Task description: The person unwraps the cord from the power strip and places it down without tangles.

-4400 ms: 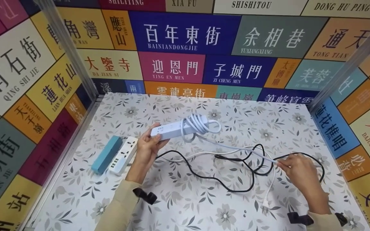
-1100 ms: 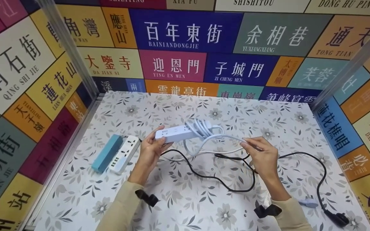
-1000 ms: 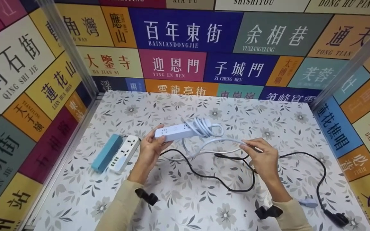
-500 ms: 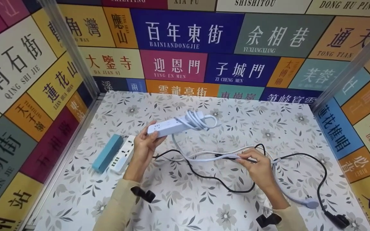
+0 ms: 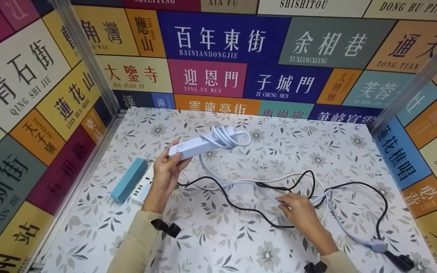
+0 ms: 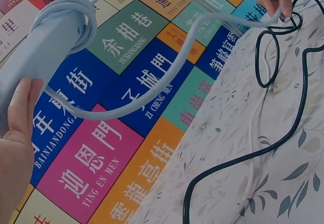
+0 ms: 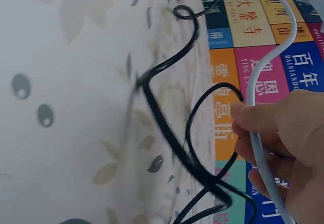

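Observation:
My left hand point(image 5: 166, 167) grips the near end of a pale lavender power strip point(image 5: 192, 148), held tilted above the table. Several turns of its cord point(image 5: 224, 137) are wound round the far end. A loose length of that cord point(image 6: 190, 44) hangs from the strip and runs to the right. Lower at the right, my right hand point(image 5: 302, 210) pinches this cord between thumb and fingers, as the cord point(image 7: 254, 82) in the right wrist view shows. Beyond the hand the cord continues to a pale plug point(image 5: 378, 245) on the table.
A teal bar-shaped block point(image 5: 129, 180) lies beside a white power strip point(image 5: 142, 187), partly hidden by my left arm. A black cord point(image 5: 241, 208) loops across the table to a black plug point(image 5: 402, 261). A thin white cord point(image 5: 279, 177) crosses it. Printed panels surround the table.
My right hand has moved from far right towards the middle, then lower, with the cord. The power strip has lately shifted left and up. The pale plug now shows on the table at right.

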### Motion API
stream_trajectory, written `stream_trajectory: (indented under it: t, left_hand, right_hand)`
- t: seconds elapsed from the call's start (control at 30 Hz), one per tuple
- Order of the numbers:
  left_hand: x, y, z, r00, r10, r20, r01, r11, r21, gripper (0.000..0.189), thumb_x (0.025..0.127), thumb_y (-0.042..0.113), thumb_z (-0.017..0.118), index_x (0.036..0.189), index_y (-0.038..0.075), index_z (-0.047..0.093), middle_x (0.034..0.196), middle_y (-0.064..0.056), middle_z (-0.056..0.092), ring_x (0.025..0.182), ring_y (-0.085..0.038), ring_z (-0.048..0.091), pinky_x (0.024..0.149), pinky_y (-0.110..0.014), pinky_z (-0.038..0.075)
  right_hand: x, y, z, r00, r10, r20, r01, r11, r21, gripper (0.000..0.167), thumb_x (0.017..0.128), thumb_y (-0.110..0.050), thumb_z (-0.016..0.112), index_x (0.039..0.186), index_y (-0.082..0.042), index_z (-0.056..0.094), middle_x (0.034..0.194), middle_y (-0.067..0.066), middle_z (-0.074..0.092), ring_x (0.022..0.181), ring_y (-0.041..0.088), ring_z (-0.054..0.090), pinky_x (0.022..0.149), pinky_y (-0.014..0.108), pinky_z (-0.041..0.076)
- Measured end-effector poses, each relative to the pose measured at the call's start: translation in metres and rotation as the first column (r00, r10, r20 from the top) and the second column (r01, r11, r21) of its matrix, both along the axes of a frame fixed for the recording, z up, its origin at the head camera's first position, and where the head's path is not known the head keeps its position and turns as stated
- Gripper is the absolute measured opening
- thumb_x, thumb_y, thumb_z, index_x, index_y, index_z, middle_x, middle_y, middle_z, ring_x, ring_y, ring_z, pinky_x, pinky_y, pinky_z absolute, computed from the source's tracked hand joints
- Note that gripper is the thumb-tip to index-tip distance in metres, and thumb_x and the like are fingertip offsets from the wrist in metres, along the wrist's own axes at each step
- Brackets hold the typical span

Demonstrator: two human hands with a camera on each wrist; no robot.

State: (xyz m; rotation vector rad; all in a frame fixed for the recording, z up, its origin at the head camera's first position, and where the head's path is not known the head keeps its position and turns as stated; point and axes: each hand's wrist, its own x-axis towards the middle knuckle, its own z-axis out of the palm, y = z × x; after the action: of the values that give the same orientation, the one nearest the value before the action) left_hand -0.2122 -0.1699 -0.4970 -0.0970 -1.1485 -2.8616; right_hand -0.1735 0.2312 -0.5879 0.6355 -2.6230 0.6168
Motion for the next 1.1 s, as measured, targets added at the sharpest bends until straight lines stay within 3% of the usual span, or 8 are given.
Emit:
stream_trajectory:
  t: [0.07,0.13,0.3,0.47,0.7,0.83,0.9,1.1]
  left_hand:
    - [0.000,0.001,0.000,1.000,-0.003,0.003,0.003,1.000,0.003,0.068,0.097,-0.003,0.058,0.154,-0.008,0.021,0.133,-0.012,0.051,0.106,-0.021,0.070,0.097,-0.030,0.061]
    - [-0.001,0.002,0.000,1.000,-0.010,0.003,0.010,1.000,0.005,0.068,0.097,-0.004,0.059,0.154,-0.009,0.022,0.131,-0.012,0.053,0.105,-0.021,0.070,0.096,-0.030,0.061]
    - [0.000,0.005,-0.001,1.000,-0.029,0.002,0.029,1.000,-0.011,0.069,0.097,-0.004,0.059,0.154,-0.008,0.022,0.127,-0.011,0.054,0.104,-0.020,0.070,0.096,-0.030,0.062]
    - [0.000,0.007,-0.004,0.999,-0.047,0.007,0.047,0.998,-0.029,0.069,0.096,-0.004,0.060,0.154,-0.007,0.022,0.129,-0.013,0.054,0.107,-0.021,0.070,0.098,-0.031,0.060]
    - [0.000,0.008,-0.004,0.999,-0.045,0.007,0.045,0.998,-0.037,0.069,0.095,-0.003,0.062,0.154,-0.007,0.024,0.128,-0.013,0.055,0.106,-0.021,0.070,0.096,-0.030,0.061]
    - [0.000,0.009,-0.002,0.999,-0.050,0.004,0.050,0.998,-0.042,0.071,0.095,-0.003,0.061,0.154,-0.007,0.023,0.130,-0.014,0.053,0.107,-0.021,0.069,0.096,-0.030,0.061]
    - [0.001,0.010,0.000,0.998,-0.056,0.001,0.056,0.998,-0.042,0.070,0.096,-0.004,0.060,0.154,-0.007,0.022,0.130,-0.014,0.052,0.107,-0.020,0.069,0.097,-0.030,0.061]
    - [0.001,0.012,0.001,0.998,-0.069,-0.005,0.069,0.997,-0.020,0.071,0.095,-0.005,0.061,0.154,-0.008,0.021,0.129,-0.013,0.053,0.106,-0.021,0.069,0.096,-0.030,0.062]
  right_hand:
    - [0.001,0.000,-0.004,0.998,0.002,0.059,-0.004,1.000,0.020,0.025,0.074,-0.001,0.086,0.097,-0.009,0.079,0.086,0.004,0.073,0.076,0.021,0.068,0.067,0.038,0.058]
    - [0.002,-0.001,-0.006,0.986,0.006,0.169,-0.008,1.000,0.009,0.025,0.079,-0.002,0.082,0.104,-0.007,0.078,0.092,0.006,0.073,0.082,0.024,0.069,0.072,0.040,0.060]
    - [0.004,-0.009,-0.002,0.919,0.030,0.392,-0.006,0.998,-0.061,0.031,0.090,-0.008,0.073,0.119,0.001,0.071,0.114,0.015,0.072,0.109,0.035,0.068,0.096,0.049,0.058]
    - [0.007,-0.014,-0.002,0.919,-0.018,0.395,0.040,0.998,-0.049,0.034,0.091,-0.011,0.072,0.122,0.001,0.069,0.123,0.019,0.069,0.120,0.039,0.062,0.107,0.053,0.052]
    - [0.008,-0.017,-0.006,0.963,-0.026,0.269,0.034,0.999,-0.027,0.032,0.087,-0.007,0.075,0.118,0.002,0.070,0.117,0.018,0.069,0.113,0.038,0.064,0.101,0.052,0.055]
    - [0.005,-0.022,-0.005,0.966,-0.023,0.259,0.036,0.998,-0.045,0.035,0.087,-0.008,0.076,0.120,0.001,0.069,0.121,0.018,0.067,0.115,0.038,0.062,0.102,0.053,0.054]
    - [0.003,-0.024,-0.003,0.958,-0.024,0.285,0.043,0.997,-0.059,0.037,0.088,-0.010,0.075,0.124,-0.001,0.068,0.125,0.019,0.065,0.118,0.039,0.061,0.103,0.054,0.054]
    - [-0.009,-0.031,-0.004,0.897,-0.013,0.442,0.076,0.989,-0.126,0.040,0.093,-0.015,0.071,0.131,-0.005,0.064,0.131,0.013,0.063,0.121,0.036,0.060,0.103,0.053,0.054]
